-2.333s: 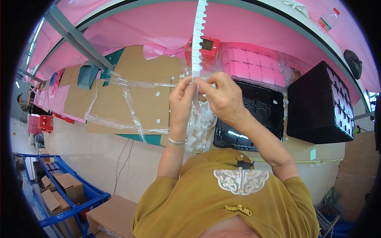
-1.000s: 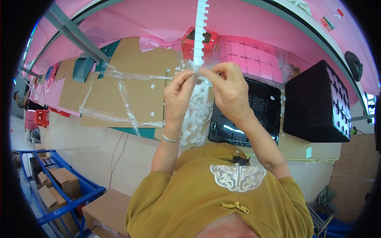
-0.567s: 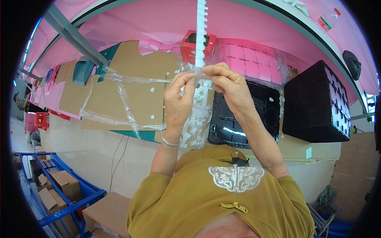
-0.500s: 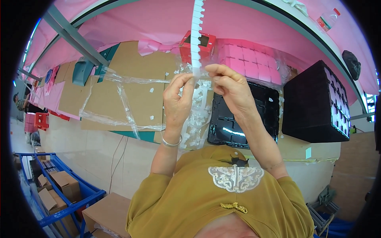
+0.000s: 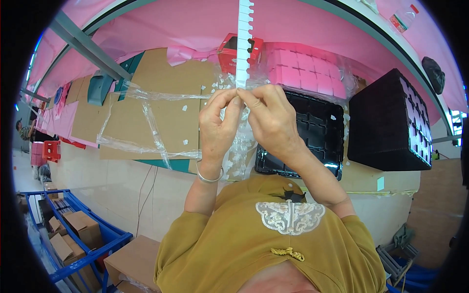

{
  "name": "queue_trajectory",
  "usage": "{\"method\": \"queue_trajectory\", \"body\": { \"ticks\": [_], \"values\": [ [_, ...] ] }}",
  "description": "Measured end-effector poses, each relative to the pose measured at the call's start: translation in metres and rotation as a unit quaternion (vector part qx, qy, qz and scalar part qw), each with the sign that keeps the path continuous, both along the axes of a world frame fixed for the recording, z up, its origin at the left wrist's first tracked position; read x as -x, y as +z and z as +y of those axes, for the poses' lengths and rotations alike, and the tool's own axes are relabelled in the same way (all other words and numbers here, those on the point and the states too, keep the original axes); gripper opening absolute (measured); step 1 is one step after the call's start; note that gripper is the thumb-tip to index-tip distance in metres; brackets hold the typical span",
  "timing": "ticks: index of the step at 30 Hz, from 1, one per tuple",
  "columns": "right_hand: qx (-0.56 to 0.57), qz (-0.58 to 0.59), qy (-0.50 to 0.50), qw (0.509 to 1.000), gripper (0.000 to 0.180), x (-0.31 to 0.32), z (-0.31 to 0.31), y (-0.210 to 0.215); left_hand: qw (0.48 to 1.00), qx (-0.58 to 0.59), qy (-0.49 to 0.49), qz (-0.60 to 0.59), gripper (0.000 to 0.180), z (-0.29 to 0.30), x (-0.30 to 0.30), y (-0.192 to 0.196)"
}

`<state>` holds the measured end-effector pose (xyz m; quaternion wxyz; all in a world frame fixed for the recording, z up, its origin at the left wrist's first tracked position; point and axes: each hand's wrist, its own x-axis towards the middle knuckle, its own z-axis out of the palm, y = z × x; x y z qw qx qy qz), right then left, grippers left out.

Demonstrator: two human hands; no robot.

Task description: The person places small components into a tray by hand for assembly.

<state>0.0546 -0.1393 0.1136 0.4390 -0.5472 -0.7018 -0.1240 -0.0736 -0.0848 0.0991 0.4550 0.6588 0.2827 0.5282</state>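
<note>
A long white strip (image 5: 243, 53) with notches along its right edge runs up and away from my hands to the top of the view. My left hand (image 5: 218, 119) pinches its near end between thumb and fingers. Right beside it, the fingertips of my right hand (image 5: 273, 117) press together at the same end, meeting the left fingertips. Below the hands, small white scraps (image 5: 239, 151) lie scattered over clear plastic on the table. A black plastic tray (image 5: 312, 127) with moulded compartments lies under and right of my right hand.
Behind the strip stands a red box (image 5: 227, 56), with a bagged pink compartment tray (image 5: 308, 71) to its right. A tall black stack of trays (image 5: 378, 122) is at the right. Brown cardboard (image 5: 166, 112) with clear plastic wrap covers the left. A blue cart (image 5: 93, 239) holds boxes lower left.
My right hand has moved left and inward, from apart with its fingers raised to pinching at the strip's near end beside my left hand. The left hand stays nearly in place.
</note>
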Motion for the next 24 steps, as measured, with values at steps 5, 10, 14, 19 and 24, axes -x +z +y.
{"method": "queue_trajectory", "body": {
  "ticks": [5, 10, 14, 19, 24],
  "values": [
    [0.132, 0.322, 0.152, 0.925, 0.021, -0.015, 0.004, 0.011, 0.999, 0.032, -0.004, -0.014, 0.013, 0.003, 0.005, 0.0],
    [0.242, 0.655, 0.254, 0.669, 0.021, -0.025, 0.004, 0.007, 1.0, 0.0, 0.019, 0.0, 0.012, 0.004, 0.003, 0.0],
    [0.125, 0.295, 0.091, 0.943, 0.029, -0.017, -0.003, 0.016, 1.0, 0.018, 0.006, -0.002, 0.012, 0.004, 0.002, 0.002],
    [-0.017, -0.071, -0.008, 0.997, 0.045, -0.005, -0.003, 0.01, 1.0, -0.008, -0.014, -0.008, 0.012, -0.002, 0.001, 0.012],
    [0.035, 0.104, 0.07, 0.992, 0.033, -0.01, -0.003, 0.024, 1.0, -0.02, 0.003, -0.012, 0.011, -0.001, 0.002, 0.012]
  ]
}}
